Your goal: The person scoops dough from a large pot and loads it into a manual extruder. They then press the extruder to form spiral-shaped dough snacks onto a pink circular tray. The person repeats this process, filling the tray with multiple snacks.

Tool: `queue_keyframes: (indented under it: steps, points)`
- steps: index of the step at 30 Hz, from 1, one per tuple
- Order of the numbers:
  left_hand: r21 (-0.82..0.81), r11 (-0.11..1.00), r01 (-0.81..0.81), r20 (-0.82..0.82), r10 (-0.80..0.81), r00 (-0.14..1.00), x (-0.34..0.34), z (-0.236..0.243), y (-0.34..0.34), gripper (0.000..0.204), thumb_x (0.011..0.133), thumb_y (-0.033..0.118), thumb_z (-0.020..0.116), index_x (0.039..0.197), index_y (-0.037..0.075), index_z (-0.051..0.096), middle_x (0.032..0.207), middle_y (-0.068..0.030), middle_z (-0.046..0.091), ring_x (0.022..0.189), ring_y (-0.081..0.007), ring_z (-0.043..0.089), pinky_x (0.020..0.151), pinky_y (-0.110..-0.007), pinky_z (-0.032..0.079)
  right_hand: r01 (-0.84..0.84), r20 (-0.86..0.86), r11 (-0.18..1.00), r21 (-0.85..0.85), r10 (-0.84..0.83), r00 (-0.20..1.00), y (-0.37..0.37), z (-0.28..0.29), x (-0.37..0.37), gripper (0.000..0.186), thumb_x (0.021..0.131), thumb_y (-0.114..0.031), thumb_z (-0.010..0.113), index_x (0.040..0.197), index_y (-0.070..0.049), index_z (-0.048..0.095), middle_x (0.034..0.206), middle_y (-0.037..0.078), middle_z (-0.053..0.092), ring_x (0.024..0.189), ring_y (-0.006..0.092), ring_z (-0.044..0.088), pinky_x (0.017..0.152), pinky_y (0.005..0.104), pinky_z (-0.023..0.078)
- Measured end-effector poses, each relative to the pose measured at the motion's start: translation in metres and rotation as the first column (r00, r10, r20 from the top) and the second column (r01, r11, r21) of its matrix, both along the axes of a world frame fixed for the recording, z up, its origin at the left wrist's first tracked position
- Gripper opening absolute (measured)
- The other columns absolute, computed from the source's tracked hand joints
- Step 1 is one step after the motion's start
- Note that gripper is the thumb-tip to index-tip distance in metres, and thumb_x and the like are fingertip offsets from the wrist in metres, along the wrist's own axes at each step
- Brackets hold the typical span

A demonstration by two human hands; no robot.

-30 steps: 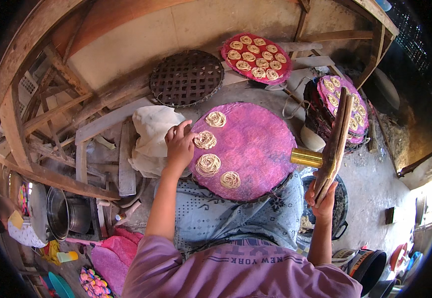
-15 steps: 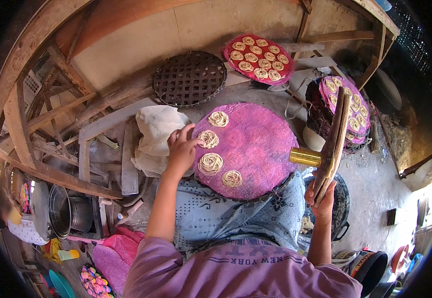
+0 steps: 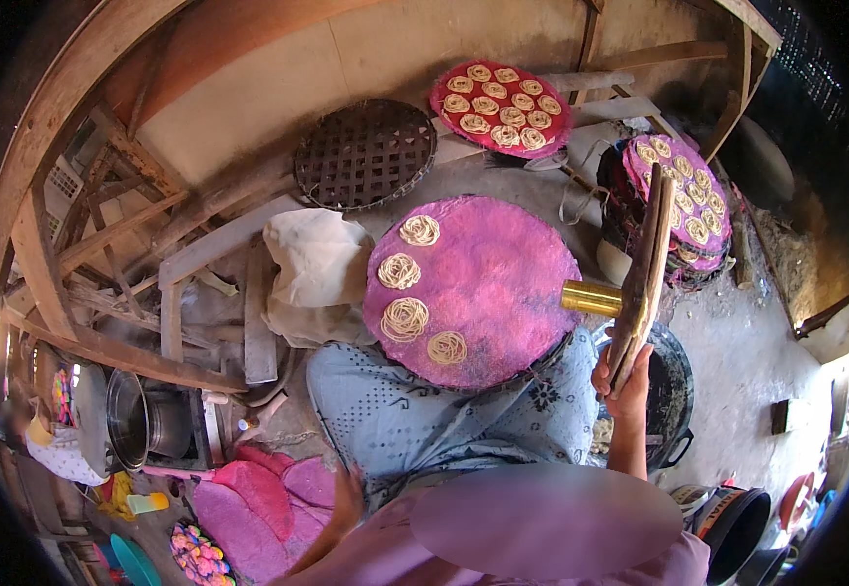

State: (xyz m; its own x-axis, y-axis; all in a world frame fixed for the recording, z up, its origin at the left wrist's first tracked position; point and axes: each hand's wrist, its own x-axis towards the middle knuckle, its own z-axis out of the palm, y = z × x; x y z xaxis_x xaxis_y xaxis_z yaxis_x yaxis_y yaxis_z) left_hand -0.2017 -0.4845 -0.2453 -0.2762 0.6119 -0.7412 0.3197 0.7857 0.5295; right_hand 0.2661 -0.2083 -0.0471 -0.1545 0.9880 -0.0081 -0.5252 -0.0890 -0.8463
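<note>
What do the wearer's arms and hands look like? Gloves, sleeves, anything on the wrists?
Left hand and right hand are both ungloved. Forearms are bare below a purple shirt. No watch or band shows on the right wrist; the left is too blurred to tell.

On the pink tray, passage is blocked by four noodle nests from seven to eleven o'clock; the three-o'clock rim is overlapped in view by a gold-coloured tube. Room is offered toward one o'clock.
</note>
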Motion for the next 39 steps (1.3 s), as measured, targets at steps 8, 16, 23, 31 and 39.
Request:
queue_keyframes:
  steps: [8,16,23,31,39]
  points:
    - [-0.623,0.142,0.769,-0.002,-0.984,0.179,-0.009,0.173,-0.075,0.039,0.085,0.039,0.064,0.118,0.020,0.063,0.123,-0.0120,0.062,0.113,-0.0318,0.058,0.094,-0.052,0.045,-0.047,0.033,0.998,-0.039,0.048,0.998,0.007,-0.002,-0.030,0.061,0.099,-0.058,0.033,0.101,0.000,0.054,0.065,0.008,0.054,0.044,0.0136,0.045,0.039,0.0258,0.034]
    - [0.686,0.426,0.590,-0.537,-0.250,0.806,0.097,0.307,0.175,0.076,0.076,0.034,0.079,0.134,0.000,0.045,0.128,-0.0230,0.055,0.114,-0.0398,0.056,0.096,-0.043,0.045,-0.413,0.226,0.904,-0.107,0.427,0.876,-0.021,0.034,-0.047,0.046,0.100,-0.044,0.047,0.103,0.000,0.061,0.069,0.010,0.064,0.049,0.0136,0.059,0.040,0.0268,0.047]
    - [0.199,0.688,0.698,0.433,-0.701,0.567,0.229,0.280,0.231,0.026,0.087,0.024,0.070,0.099,0.003,0.062,0.066,-0.0011,0.055,0.052,-0.0106,0.052,0.047,-0.026,0.040,-0.438,0.791,0.885,0.160,0.151,0.593,-0.058,0.049,0.020,0.041,0.102,-0.030,0.044,0.087,0.003,0.064,0.064,0.017,0.057,0.055,0.0236,0.052,0.060,0.0376,0.045]
    - [-0.007,0.541,0.841,0.943,-0.277,0.185,0.341,0.269,0.261,0.016,0.091,0.020,0.061,0.086,0.006,0.055,0.052,0.0041,0.037,0.042,-0.0068,0.038,0.041,-0.024,0.033,-0.170,0.556,0.750,0.639,-0.298,0.776,-0.050,0.087,0.068,0.063,0.100,-0.050,0.037,0.140,-0.001,0.037,0.106,0.016,0.058,0.102,0.0256,0.056,0.085,0.0362,0.047]
    - [0.088,0.179,0.980,0.500,-0.859,0.112,0.408,0.276,0.280,0.008,0.083,0.013,0.065,0.083,0.005,0.062,0.061,-0.0044,0.053,0.053,-0.0126,0.052,0.046,-0.031,0.041,-0.127,0.721,0.883,0.453,-0.279,0.635,-0.049,0.155,0.094,0.038,0.097,-0.015,0.054,0.132,-0.006,0.039,0.101,0.013,0.059,0.090,0.0216,0.060,0.079,0.0328,0.047]
